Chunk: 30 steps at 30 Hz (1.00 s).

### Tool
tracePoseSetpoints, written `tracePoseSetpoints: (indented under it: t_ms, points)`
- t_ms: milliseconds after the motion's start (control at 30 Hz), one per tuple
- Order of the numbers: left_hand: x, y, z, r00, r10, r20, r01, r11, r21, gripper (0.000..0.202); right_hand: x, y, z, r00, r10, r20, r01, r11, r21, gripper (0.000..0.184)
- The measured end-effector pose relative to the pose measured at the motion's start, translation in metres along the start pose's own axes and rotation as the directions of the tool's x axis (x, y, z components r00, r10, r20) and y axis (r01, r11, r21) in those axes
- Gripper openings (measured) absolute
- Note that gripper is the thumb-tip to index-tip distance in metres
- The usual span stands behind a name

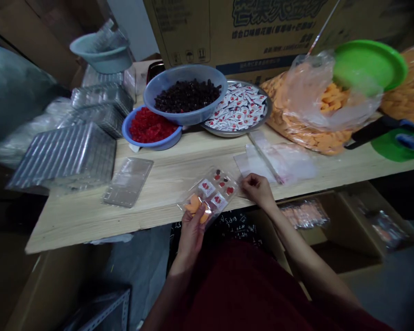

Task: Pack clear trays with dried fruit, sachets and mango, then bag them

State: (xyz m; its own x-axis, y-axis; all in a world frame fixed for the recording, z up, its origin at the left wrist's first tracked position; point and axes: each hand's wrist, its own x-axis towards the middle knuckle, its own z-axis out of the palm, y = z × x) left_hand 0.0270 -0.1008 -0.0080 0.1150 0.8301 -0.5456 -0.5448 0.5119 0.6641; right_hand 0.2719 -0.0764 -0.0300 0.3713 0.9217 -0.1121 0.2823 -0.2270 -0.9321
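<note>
The left hand (192, 232) closes on a clear blister tray (209, 195) of orange and red pieces, held over the front edge of the wooden surface (72, 225). The right hand (257, 188) curls at the tray's far corner; whether it grips, I cannot tell. Just right of the tray lie clear plastic bags (274, 161); farther behind it stands a blue bowl (193, 120).
</note>
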Motion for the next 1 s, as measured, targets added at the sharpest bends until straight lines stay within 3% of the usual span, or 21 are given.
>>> tracePoseSetpoints:
  t_ms: [167, 267, 500, 667, 867, 1000]
  points:
    - [-0.018, -0.008, 0.004, 0.998, -0.029, 0.053, 0.026, 0.998, 0.063, 0.047, -0.016, -0.008, 0.018, 0.974, -0.115, -0.195, 0.102, 0.992, -0.071, 0.016]
    - [-0.022, -0.015, 0.003, 0.995, -0.1, 0.026, 0.096, 0.987, 0.127, 0.047, -0.025, -0.013, 0.027, 0.952, -0.203, -0.231, 0.171, 0.974, -0.149, 0.015]
    - [-0.018, -0.013, -0.002, 0.99, -0.138, 0.036, 0.128, 0.968, 0.215, 0.048, -0.039, -0.017, 0.029, 0.869, -0.466, -0.165, 0.401, 0.86, -0.314, 0.016]
    - [-0.012, -0.011, 0.005, 0.986, -0.159, 0.049, 0.148, 0.973, 0.176, 0.048, -0.046, -0.009, 0.03, 0.848, -0.524, -0.076, 0.479, 0.821, -0.311, 0.014]
    - [-0.004, -0.02, 0.029, 0.995, -0.065, 0.078, 0.062, 0.997, 0.039, 0.048, -0.054, -0.007, 0.035, 0.792, -0.611, 0.007, 0.591, 0.763, -0.263, 0.008]
    - [0.0, -0.028, 0.034, 0.993, -0.071, 0.098, 0.068, 0.997, 0.027, 0.05, -0.054, -0.005, 0.026, 0.815, -0.577, -0.052, 0.518, 0.767, -0.378, 0.005]
